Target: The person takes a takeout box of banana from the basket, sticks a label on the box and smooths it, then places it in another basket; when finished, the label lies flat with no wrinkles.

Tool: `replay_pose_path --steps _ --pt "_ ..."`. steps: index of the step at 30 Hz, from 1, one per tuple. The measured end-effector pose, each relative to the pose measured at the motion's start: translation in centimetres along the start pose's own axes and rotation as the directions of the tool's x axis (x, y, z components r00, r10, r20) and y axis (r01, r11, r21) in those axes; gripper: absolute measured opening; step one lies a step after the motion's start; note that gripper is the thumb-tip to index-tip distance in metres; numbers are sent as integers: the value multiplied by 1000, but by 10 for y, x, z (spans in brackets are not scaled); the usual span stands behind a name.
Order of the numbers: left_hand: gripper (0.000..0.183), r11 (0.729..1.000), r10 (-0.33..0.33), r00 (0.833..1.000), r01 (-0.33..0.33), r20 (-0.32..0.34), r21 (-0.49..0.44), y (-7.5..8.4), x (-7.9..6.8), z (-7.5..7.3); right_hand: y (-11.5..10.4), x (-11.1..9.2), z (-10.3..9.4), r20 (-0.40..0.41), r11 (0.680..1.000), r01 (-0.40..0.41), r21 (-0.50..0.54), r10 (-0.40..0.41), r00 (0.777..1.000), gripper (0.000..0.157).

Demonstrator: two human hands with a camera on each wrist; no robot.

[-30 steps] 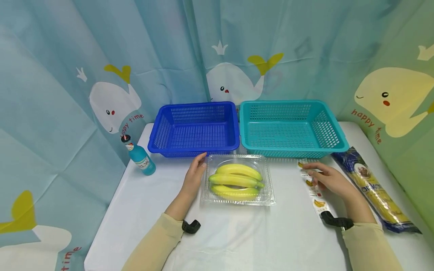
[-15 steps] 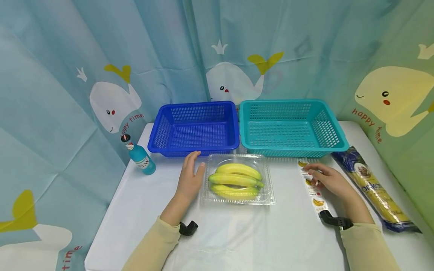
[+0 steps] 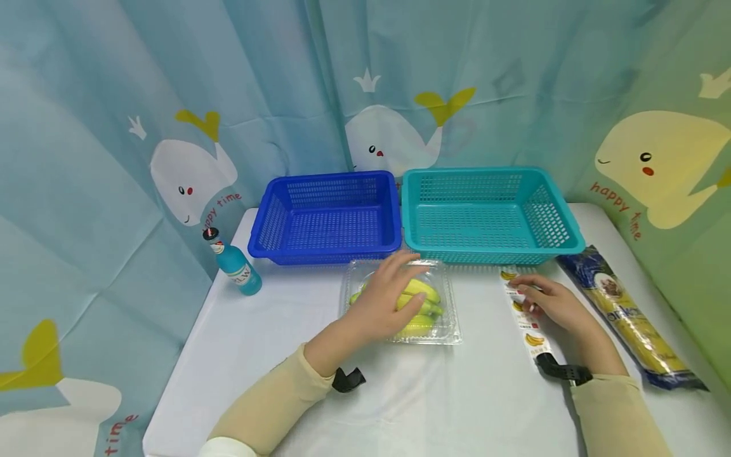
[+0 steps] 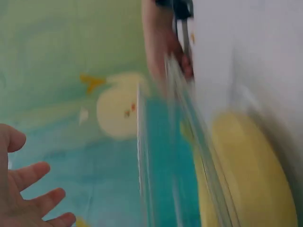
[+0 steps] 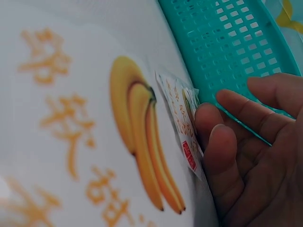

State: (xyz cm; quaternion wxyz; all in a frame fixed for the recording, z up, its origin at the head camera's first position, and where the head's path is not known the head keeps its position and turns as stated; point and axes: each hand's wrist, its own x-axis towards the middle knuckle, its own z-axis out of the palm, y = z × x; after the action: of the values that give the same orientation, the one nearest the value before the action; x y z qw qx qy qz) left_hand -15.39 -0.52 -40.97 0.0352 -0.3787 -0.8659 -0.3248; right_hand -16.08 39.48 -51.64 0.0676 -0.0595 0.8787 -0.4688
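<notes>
My left hand (image 3: 379,301) hovers over a clear plastic clamshell box (image 3: 451,317) with several bananas (image 3: 421,304) inside, hiding part of them. Its fingers are spread; in the left wrist view they stand apart from the box's clear edges, with one banana (image 4: 251,170) large at the right. On the table to the right lies a strip of labels (image 3: 534,341) printed with bananas. Over its upper part is my right hand (image 3: 554,304), fingers loosely bent. In the right wrist view, its thumb (image 5: 221,156) and a fingertip are close beside one label (image 5: 182,123); contact is unclear.
Behind the box stand a blue basket (image 3: 334,257) and a teal basket (image 3: 485,254). A blue bottle (image 3: 242,273) is at the table's left. Along the right edge lies a long plastic package (image 3: 634,324). A whale-print curtain (image 3: 274,82) surrounds the table.
My left hand has moved from the box's left side to above it, fingers spreading. My right hand has shifted slightly back from the strip's top label and stays nearly still.
</notes>
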Motion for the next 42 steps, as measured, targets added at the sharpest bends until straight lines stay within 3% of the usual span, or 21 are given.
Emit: replay_pose_path --steps 4,9,12,16,22,28,37,42 --pt "47 994 99 985 -106 138 39 26 12 24 -1 1 1 7 1000 -5 -2 5 1000 39" --pt "51 975 160 938 -198 308 97 52 18 56 -2 3 2 4 1000 -19 -23 19 1000 40" --pt "52 964 185 913 -240 363 114 63 22 75 -3 3 2 3 999 -29 -34 29 1000 41" --pt "54 970 189 893 -234 408 63 70 26 98 -4 5 3 6 999 -35 -35 35 999 40" --pt "56 992 124 885 -128 448 -23 69 32 129 -1 8 3 -4 999 -26 -36 26 1000 37" --pt "56 998 67 891 -65 449 -19 65 39 156 0 6 2 -7 999 -39 -26 39 999 37" --pt "57 997 47 889 -73 455 39 58 46 180 2 1 2 -15 999 -40 -19 39 999 38" --pt "57 991 31 875 -89 483 97 56 53 185 0 -2 1 -24 1000 -26 -12 25 999 38"
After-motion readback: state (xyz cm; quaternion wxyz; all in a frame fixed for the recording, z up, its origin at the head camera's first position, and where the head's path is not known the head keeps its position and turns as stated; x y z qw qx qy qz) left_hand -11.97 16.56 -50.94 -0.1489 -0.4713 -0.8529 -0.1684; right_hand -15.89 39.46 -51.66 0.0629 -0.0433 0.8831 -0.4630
